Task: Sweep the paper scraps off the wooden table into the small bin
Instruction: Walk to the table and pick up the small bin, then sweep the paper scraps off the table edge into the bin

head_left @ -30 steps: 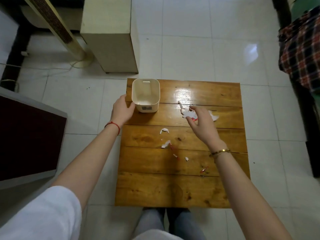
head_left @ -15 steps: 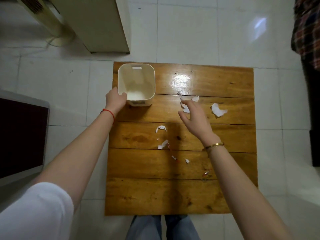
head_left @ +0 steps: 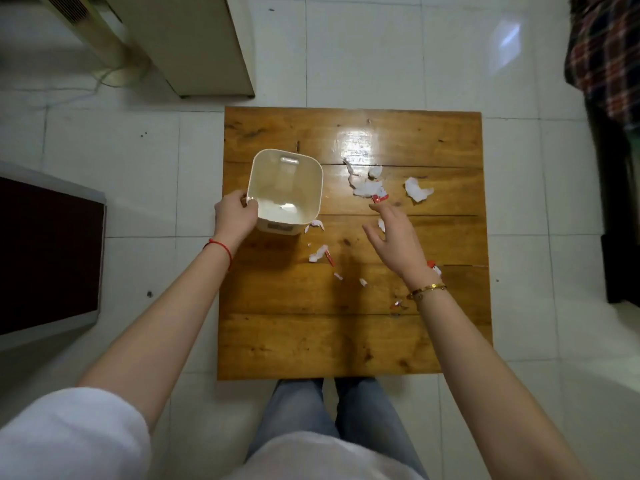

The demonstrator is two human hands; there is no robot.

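Barely begun: scraps [head_left: 367, 186] all right of bin [head_left: 284, 192] on desk [head_left: 346, 341]. Left hand [head_left: 232, 216] gripping bin, right hand [head_left: 394, 239] spread, empty.

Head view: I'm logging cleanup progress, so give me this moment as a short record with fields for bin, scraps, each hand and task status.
bin: small cream bin on the wooden table, left side, tilted toward the camera
bin contents: something pale at the bottom, unclear
scraps: main cluster right of the bin; one large scrap farther right; small bits nearer the person
left hand: gripping the bin's near-left rim
right hand: open, empty, over the table near the scraps
status: most scraps not yet in the bin
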